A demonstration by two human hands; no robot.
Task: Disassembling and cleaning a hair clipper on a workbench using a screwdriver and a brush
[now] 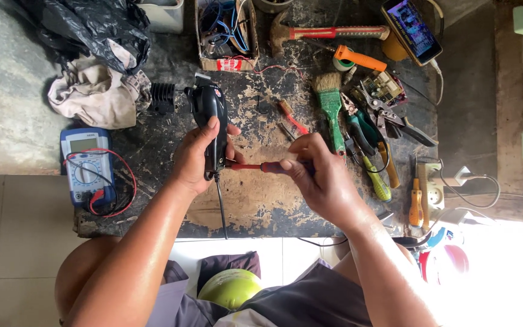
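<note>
My left hand (198, 158) grips a black electric hair clipper (208, 108) upright over the worn workboard (255, 200), its cord hanging down toward me. My right hand (316, 175) holds a red-handled screwdriver (260, 166) level, its tip set against the clipper's lower side near my left fingers. Both hands are close together over the middle of the board.
A blue multimeter (86, 166) with red leads lies left. A green brush (331, 106), pliers (364, 127), screwdrivers (416, 203), a hammer (328, 31), a circuit board (384, 88), a phone (411, 27) and a cardboard box of wires (226, 30) lie behind and right. Rags (95, 91) lie at the back left.
</note>
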